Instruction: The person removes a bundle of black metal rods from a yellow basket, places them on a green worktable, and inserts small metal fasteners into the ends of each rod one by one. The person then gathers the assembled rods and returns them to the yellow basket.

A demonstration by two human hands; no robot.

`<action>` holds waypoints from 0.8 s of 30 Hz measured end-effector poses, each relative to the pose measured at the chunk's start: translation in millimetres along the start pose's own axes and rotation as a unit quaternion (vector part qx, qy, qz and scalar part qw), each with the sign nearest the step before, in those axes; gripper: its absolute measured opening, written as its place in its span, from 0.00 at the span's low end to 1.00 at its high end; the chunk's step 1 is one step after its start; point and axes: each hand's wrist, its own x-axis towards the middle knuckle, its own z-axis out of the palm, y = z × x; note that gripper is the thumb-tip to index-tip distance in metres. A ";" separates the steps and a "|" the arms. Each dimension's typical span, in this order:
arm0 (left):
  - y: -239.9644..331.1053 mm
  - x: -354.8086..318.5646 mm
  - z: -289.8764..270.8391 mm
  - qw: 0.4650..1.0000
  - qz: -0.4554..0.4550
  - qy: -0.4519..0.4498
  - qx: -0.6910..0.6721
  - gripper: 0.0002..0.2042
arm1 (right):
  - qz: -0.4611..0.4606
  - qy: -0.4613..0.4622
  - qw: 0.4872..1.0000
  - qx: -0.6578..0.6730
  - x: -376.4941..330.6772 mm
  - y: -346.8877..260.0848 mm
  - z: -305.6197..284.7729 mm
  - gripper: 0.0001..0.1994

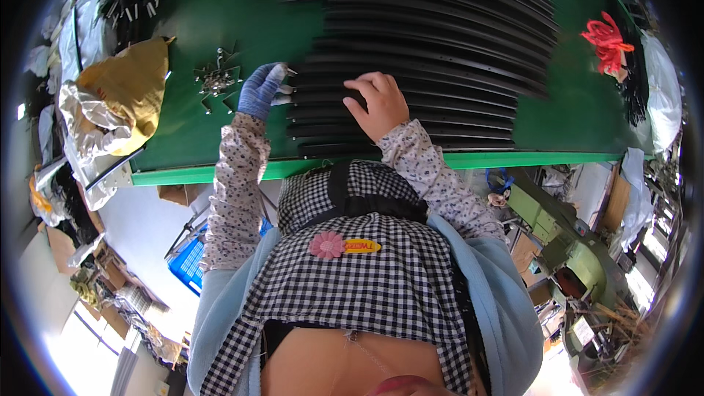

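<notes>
The left hand (264, 92) was at the left ends of black tubes (440, 51), grasp unclear; the right hand (380, 105) was opened. Loose metal clips (218, 82) suggested unfinished work.

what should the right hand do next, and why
Probably settle the right hand on the black tubes to steady one near its left end. The gloved left hand has its fingertips at those ends, where a push could shift a tube, while the right hand is over the row with fingers spread from the thumb; whether it already touches is unclear.
</notes>
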 end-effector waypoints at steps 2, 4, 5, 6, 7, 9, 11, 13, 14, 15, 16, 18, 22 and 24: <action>-1.2 4.9 -3.9 0.999 0.007 -0.017 -0.036 0.19 | -0.006 0.025 0.999 -0.040 4.9 4.7 -1.7 0.18; 3.0 -3.5 -6.1 0.991 -0.003 -0.057 -0.124 0.20 | -0.028 0.049 0.995 -0.084 14.5 9.6 -1.8 0.20; 4.1 -9.7 -3.3 0.983 -0.002 -0.087 -0.159 0.21 | -0.058 0.074 0.990 -0.107 21.0 14.1 -2.7 0.18; 5.7 -18.3 -1.0 0.975 -0.002 -0.114 -0.192 0.21 | -0.061 0.041 0.990 -0.120 26.8 14.0 -5.2 0.17; 6.7 -28.6 1.5 0.964 -0.002 -0.138 -0.225 0.21 | -0.064 0.006 0.989 -0.131 31.6 12.8 -11.0 0.17; 8.3 -43.3 12.8 0.976 0.042 -0.094 -0.191 0.20 | -0.092 -0.037 0.983 -0.156 36.2 24.0 -11.2 0.20; 7.7 -54.2 15.9 0.986 0.094 -0.035 -0.131 0.19 | -0.079 -0.127 0.980 -0.128 37.8 23.4 -20.5 0.23; 9.5 -64.3 19.9 0.984 0.153 0.011 -0.096 0.17 | -0.066 -0.150 0.982 -0.097 36.0 13.2 -33.7 0.24; 12.2 -70.4 22.2 0.979 0.191 0.025 -0.061 0.19 | -0.077 -0.109 0.988 -0.072 34.5 8.8 -37.2 0.24; 15.2 -75.9 25.4 0.975 0.216 0.027 -0.053 0.18 | -0.071 -0.120 0.988 -0.063 34.9 3.0 -44.8 0.26; 18.2 -79.9 29.2 0.969 0.242 0.027 -0.045 0.18 | -0.067 -0.129 0.988 -0.055 37.4 -2.9 -53.0 0.28; 27.5 -89.6 37.7 0.962 0.270 0.005 -0.046 0.17 | -0.066 -0.153 0.985 -0.041 40.5 -15.7 -63.9 0.29; 32.5 -100.3 42.4 0.961 0.261 -0.036 -0.078 0.22 | -0.068 -0.179 0.982 -0.003 41.6 -34.5 -81.9 0.28; 39.9 -105.0 35.4 0.963 0.226 -0.087 -0.120 0.26 | -0.077 -0.192 0.978 0.031 36.3 -45.6 -92.8 0.27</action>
